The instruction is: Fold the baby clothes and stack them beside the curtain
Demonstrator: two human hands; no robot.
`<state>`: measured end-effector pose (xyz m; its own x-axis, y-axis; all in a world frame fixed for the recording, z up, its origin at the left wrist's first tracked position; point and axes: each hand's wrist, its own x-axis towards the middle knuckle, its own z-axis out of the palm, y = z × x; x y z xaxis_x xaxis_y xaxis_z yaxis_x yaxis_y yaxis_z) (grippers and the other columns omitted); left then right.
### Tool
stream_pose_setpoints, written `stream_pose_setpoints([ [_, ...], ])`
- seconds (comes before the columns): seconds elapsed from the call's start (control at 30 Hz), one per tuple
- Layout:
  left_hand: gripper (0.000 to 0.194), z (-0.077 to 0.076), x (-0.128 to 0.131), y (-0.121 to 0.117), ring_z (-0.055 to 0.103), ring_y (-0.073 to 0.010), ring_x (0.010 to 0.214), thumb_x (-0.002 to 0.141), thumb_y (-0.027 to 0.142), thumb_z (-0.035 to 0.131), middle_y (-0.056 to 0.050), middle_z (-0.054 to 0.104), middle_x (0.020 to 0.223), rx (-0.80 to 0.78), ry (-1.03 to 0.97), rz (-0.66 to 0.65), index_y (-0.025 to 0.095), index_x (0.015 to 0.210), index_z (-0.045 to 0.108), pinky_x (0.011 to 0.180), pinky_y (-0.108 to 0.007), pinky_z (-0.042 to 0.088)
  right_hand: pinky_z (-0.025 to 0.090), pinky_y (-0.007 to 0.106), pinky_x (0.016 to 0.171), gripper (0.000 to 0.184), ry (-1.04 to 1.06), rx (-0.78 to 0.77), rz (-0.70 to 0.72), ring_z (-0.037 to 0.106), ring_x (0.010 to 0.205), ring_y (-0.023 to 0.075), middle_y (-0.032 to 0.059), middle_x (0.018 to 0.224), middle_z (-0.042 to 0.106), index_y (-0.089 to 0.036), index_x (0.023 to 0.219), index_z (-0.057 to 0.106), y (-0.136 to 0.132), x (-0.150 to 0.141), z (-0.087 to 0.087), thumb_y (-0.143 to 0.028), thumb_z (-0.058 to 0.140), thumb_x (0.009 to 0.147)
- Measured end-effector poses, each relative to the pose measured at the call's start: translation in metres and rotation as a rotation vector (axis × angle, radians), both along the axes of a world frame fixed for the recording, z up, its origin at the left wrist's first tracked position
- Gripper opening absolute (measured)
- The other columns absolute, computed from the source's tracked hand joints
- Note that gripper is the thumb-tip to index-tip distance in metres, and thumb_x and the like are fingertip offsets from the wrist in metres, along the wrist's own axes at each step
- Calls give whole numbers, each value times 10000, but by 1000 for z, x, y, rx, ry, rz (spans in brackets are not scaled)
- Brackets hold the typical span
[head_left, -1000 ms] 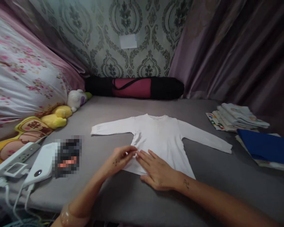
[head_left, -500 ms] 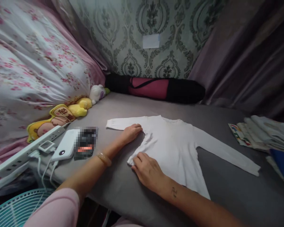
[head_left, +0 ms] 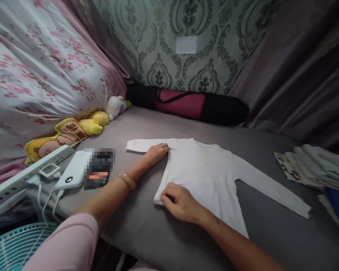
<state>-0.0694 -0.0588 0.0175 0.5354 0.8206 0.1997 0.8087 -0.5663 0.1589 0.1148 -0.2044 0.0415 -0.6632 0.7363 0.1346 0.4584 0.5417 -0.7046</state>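
A white long-sleeved shirt [head_left: 203,173] lies spread on the grey bed sheet [head_left: 141,222], neckline away from me and both sleeves stretched out to the sides. My left hand [head_left: 157,152] is closed on the shirt at the left armpit, where the sleeve joins the body. Nearer to me, my right hand [head_left: 180,202] pinches the shirt's side by the left hem corner, its thumb and fingertips together. Between the two hands the shirt's side edge runs fairly straight. Part of the lower hem is hidden behind my right forearm.
At left lie a power strip [head_left: 31,177], a white power bank [head_left: 75,169] with cables and a pixelated object [head_left: 99,169]. Plush toys [head_left: 94,122] line the floral curtain. A black-and-maroon bag [head_left: 183,104] rests by the wall. Folded clothes [head_left: 319,165] are at right; a fan [head_left: 14,244] stands below.
My left hand has moved from the hem up to the armpit and closed there. My right hand has shifted to the hem corner and pinched it. The side edge looks straighter; the view has turned left.
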Motion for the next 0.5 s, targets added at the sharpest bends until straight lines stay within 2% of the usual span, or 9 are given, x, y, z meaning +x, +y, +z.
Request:
stream_pose_setpoints([
  [0.1, 296, -2, -2, -1, 578, -191, 1006, 912, 145, 401, -80, 621, 1118, 0, -45, 2, 206, 1071, 643, 846, -290, 473, 410, 239, 729, 195, -39, 15, 144, 533, 698, 117, -5, 709, 597, -185, 674, 619, 0, 2, 9, -187, 531, 847],
  [0.17, 311, -2, -3, -4, 576, -190, 1014, 900, 132, 396, -78, 620, 1127, -5, -58, -5, 210, 1071, 644, 856, -291, 472, 413, 239, 717, 244, -75, -44, 260, 519, 656, 109, -13, 657, 585, -178, 604, 600, 4, 5, 16, -229, 555, 839],
  [0.23, 320, 1, -3, -6, 574, -193, 1017, 873, 114, 408, -81, 619, 1125, -7, -82, -13, 201, 1071, 643, 865, -293, 469, 411, 217, 636, 278, -105, -226, 384, 506, 595, 96, -24, 618, 576, -175, 626, 623, 15, 9, 21, -308, 549, 859],
  [0.3, 297, 4, -1, -9, 572, -200, 1002, 858, 128, 425, -87, 622, 1095, -2, -119, -16, 187, 1045, 648, 866, -298, 465, 404, 204, 561, 352, -108, -424, 412, 517, 558, 94, -22, 617, 590, -168, 706, 658, 34, 11, 23, -407, 488, 902],
  [0.33, 270, 5, 0, -10, 570, -204, 987, 866, 155, 430, -90, 624, 1065, 1, -138, -14, 180, 1017, 652, 863, -303, 462, 412, 210, 552, 406, -97, -457, 345, 532, 560, 103, -10, 631, 603, -161, 735, 664, 45, 11, 22, -443, 440, 923],
  [0.37, 244, 5, 1, -10, 568, -207, 968, 881, 195, 435, -93, 623, 1030, 4, -156, -10, 173, 983, 655, 858, -308, 460, 433, 226, 574, 444, -80, -419, 216, 557, 590, 120, 10, 662, 620, -156, 756, 665, 56, 11, 19, -459, 396, 938],
  [0.43, 231, 3, 2, -9, 558, -213, 941, 899, 288, 459, -101, 609, 982, 14, -187, -11, 158, 937, 646, 852, -319, 454, 473, 293, 703, 437, -50, -142, -169, 606, 748, 186, 71, 785, 654, -148, 832, 664, 77, 7, 8, -422, 345, 952],
  [0.47, 236, 1, 3, -8, 549, -216, 936, 893, 322, 483, -107, 598, 976, 21, -204, -18, 148, 935, 637, 855, -326, 450, 467, 341, 809, 388, -46, 20, -326, 607, 886, 226, 107, 912, 664, -144, 941, 659, 85, 5, 0, -382, 352, 948],
  [0.5, 243, -2, 3, -6, 541, -218, 937, 881, 343, 511, -114, 588, 979, 30, -223, -25, 138, 943, 627, 860, -331, 446, 433, 385, 907, 363, -54, 151, -410, 572, 1033, 259, 142, 1062, 643, -137, 1077, 626, 92, 3, -8, -349, 366, 938],
])
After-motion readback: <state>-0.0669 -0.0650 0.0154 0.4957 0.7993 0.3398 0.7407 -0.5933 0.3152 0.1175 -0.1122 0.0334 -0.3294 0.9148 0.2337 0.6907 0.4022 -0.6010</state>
